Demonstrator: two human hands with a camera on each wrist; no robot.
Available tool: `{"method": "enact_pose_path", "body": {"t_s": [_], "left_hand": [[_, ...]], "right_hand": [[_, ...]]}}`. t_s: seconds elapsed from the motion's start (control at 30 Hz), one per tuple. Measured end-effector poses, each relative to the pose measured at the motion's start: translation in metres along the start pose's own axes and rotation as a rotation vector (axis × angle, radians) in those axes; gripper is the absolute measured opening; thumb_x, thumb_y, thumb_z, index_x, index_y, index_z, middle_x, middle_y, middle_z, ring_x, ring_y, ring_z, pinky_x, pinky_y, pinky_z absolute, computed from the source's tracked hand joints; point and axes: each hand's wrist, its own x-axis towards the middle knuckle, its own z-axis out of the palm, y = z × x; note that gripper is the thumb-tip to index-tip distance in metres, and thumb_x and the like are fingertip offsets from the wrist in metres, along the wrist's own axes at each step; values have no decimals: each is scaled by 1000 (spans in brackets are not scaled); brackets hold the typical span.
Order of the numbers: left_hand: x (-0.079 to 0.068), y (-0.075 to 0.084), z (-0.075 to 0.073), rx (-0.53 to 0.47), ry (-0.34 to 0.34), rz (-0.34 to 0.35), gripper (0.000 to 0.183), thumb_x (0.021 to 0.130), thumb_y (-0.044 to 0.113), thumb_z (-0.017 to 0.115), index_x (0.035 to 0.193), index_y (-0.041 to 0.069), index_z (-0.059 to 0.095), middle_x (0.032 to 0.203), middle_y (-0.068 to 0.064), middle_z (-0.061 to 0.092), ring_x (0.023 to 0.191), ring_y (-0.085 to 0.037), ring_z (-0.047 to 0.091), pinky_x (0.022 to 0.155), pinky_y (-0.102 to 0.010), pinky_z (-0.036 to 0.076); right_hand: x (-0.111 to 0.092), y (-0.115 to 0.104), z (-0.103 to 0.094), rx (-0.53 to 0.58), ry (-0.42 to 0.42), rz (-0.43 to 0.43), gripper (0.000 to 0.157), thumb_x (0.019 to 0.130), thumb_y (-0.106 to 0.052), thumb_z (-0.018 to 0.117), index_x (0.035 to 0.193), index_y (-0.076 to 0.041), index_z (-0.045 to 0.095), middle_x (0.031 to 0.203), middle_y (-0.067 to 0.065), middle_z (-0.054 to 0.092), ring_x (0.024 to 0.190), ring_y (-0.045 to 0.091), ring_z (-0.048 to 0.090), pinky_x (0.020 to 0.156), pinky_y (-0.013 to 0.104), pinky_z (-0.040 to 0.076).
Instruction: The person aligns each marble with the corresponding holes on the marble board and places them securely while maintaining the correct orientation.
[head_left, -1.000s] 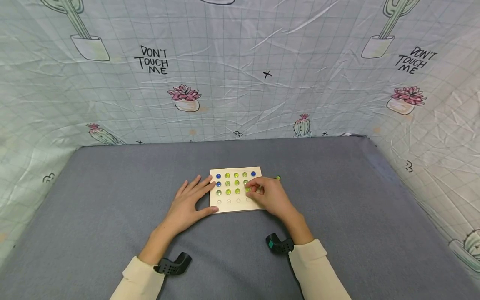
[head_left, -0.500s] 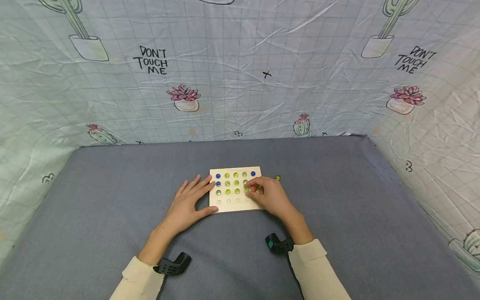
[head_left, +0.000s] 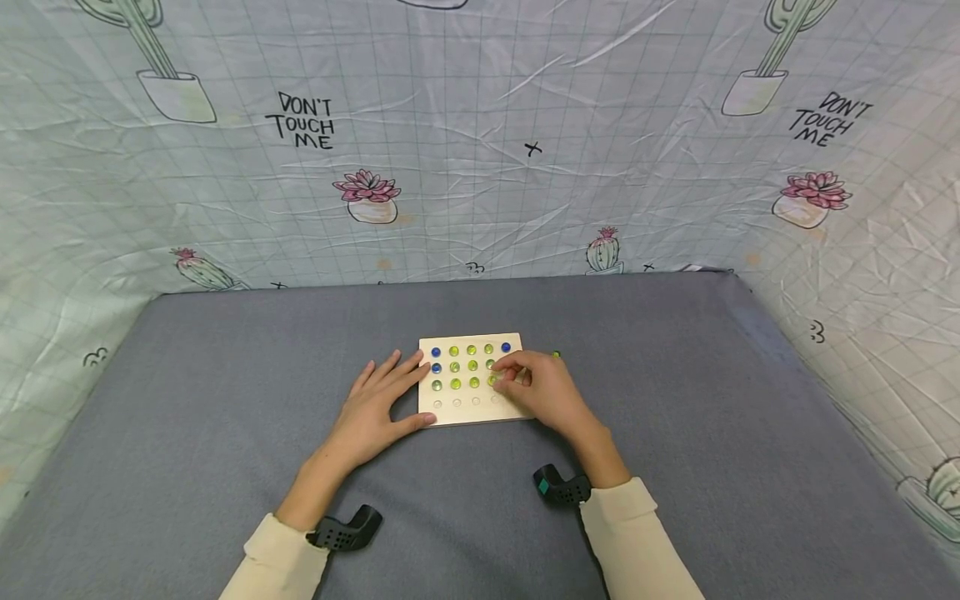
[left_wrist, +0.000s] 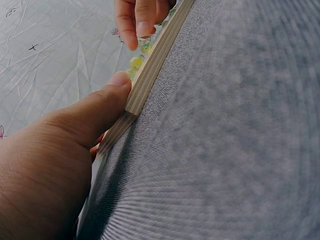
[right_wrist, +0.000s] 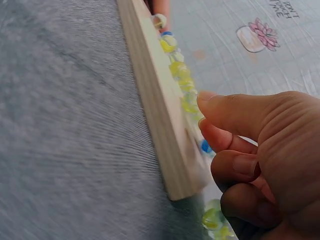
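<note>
A flat pale wooden board (head_left: 472,415) lies on the grey cloth, with rows of round dimples. Several yellow-green glass marbles (head_left: 474,382) sit in its upper three rows, along with three blue marbles (head_left: 437,352). My left hand (head_left: 378,412) has its fingers spread along the board's left side, its thumb (left_wrist: 119,79) resting on the near corner. Over the right part hovers my right hand (head_left: 546,387), thumb and index fingertips just above a marble in the third row, with a gap between them and nothing pinched. Its other fingers are loosely curled.
Beyond my right hand, loose yellow-green marbles (right_wrist: 214,218) lie on the cloth past the board's right end, mostly hidden in the head view. A printed fabric backdrop (head_left: 480,167) rises behind the table. Black cameras are strapped to both wrists.
My right hand has shifted slightly right, its fingertips coming away from the third-row marble, which stays in its dimple. The left hand and the board have kept their places.
</note>
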Motion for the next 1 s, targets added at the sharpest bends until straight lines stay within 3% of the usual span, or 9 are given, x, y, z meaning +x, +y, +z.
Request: {"method": "enact_pose_path", "body": {"t_s": [1.0], "left_hand": [[-1,0,1,-1,13,5,75,83,50,69,146,17,43,153,-1,33,142,-29,21,114,-52,6]], "right_hand": [[-7,17,-48,7,134,57,23,89,-20,71,108,-7,72,86,2,64,61,19,50,51,27,39]]}}
